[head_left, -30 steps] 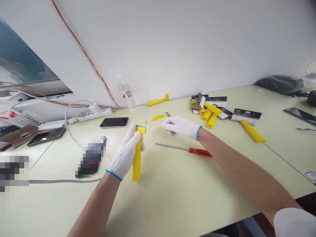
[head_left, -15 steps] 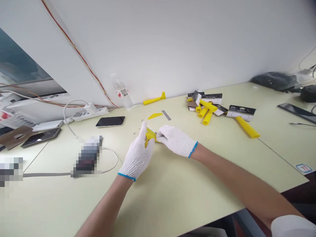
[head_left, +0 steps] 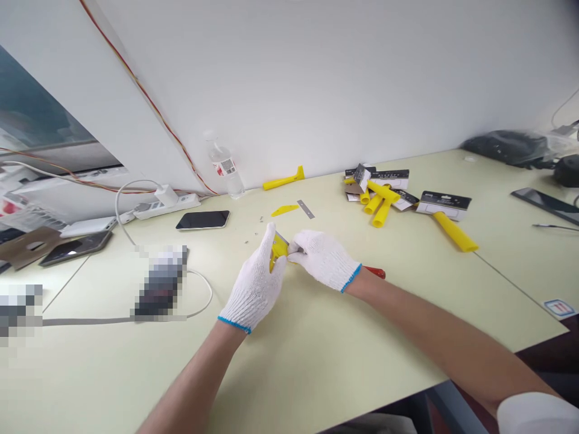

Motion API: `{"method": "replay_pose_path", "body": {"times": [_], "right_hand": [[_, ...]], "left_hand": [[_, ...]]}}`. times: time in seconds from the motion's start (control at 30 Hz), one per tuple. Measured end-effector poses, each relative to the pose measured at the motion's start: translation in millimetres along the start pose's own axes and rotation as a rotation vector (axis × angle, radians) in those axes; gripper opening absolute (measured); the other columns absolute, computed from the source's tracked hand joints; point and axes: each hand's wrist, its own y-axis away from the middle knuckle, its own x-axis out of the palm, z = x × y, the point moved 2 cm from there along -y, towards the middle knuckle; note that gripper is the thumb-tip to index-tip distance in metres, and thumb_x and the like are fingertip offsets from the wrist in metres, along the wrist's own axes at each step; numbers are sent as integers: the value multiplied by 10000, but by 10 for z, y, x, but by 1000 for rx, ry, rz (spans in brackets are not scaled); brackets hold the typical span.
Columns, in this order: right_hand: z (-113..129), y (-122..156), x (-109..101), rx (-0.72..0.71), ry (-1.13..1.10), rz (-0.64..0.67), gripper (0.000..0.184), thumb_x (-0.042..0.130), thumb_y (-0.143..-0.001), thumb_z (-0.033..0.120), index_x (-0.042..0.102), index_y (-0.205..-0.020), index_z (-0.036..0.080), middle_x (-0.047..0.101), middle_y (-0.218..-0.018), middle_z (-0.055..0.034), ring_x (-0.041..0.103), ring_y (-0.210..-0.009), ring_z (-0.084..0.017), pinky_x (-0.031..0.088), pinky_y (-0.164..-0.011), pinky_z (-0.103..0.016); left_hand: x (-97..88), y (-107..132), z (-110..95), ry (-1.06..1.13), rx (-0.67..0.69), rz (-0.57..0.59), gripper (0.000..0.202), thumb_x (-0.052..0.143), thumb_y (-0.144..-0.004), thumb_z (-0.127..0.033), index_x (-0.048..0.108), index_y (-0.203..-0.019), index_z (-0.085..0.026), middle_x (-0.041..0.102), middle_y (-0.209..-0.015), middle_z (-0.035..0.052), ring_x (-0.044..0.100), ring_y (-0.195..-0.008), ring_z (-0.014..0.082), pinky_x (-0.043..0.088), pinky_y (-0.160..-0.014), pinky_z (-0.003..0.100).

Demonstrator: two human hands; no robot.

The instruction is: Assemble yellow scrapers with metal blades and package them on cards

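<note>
My left hand [head_left: 254, 286], in a white knit glove with a blue cuff, grips a yellow plastic scraper [head_left: 278, 250], whose handle is hidden behind the glove. My right hand [head_left: 323, 259], gloved the same way, pinches a small grey metal piece [head_left: 300, 249] against the scraper head. Above the hands, a steel blade [head_left: 306, 209] and a yellow wedge-shaped piece [head_left: 284, 210] lie on the table, with tiny screws [head_left: 260, 218] close by. A red screwdriver handle [head_left: 375, 272] shows beyond my right wrist.
A pale green table [head_left: 316, 355] runs under everything. Yellow scrapers in card packaging [head_left: 373, 196] lie heaped at the right, another [head_left: 446, 214] beside them, one more [head_left: 283, 179] by the wall. A plastic bottle [head_left: 225, 166], black phone [head_left: 202, 220] and power strip [head_left: 165, 208] stand left.
My hands have come together in front of me. The scraper has turned from upright to a position with its handle hidden, and my right hand has moved left onto its head.
</note>
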Motion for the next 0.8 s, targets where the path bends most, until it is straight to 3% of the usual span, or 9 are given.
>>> {"method": "replay_pose_path", "body": {"times": [0.3, 0.53, 0.63, 0.8], "right_hand": [[-46, -52, -70, 244, -206, 34, 120, 779, -775, 303, 704, -773, 210, 765, -834, -5, 669, -761, -173, 448, -664, -300], [-7, -20, -43, 132, -87, -48, 147, 770, -823, 288, 667, -761, 204, 699, -807, 0, 607, -736, -152, 408, -661, -294], [-24, -9, 1, 113, -49, -124, 196, 813, -785, 274, 645, -854, 200, 664, -883, 3, 584, -771, -147, 414, -686, -285], [-93, -30, -29, 222, -89, -99, 375, 861, -729, 339, 657, -1006, 190, 677, -989, -34, 618, -860, -177, 463, -750, -304]], "left_hand": [[-53, 49, -84, -13, 21, 32, 767, 477, -999, -323, 183, -1703, -247, 598, -918, 13, 554, -840, 165, 428, -801, 290], [-69, 45, -86, -21, 9, 10, 762, 474, -1001, -311, 184, -1703, -242, 587, -902, 8, 539, -800, 157, 418, -776, 287], [-57, 54, -58, -6, 1, -4, 767, 478, -1000, -319, 175, -1702, -251, 585, -908, 1, 530, -754, 143, 413, -739, 275], [-66, 74, -54, -5, 19, -9, 755, 472, -1005, -307, 184, -1700, -258, 573, -896, -14, 489, -689, 114, 405, -704, 259]]}}
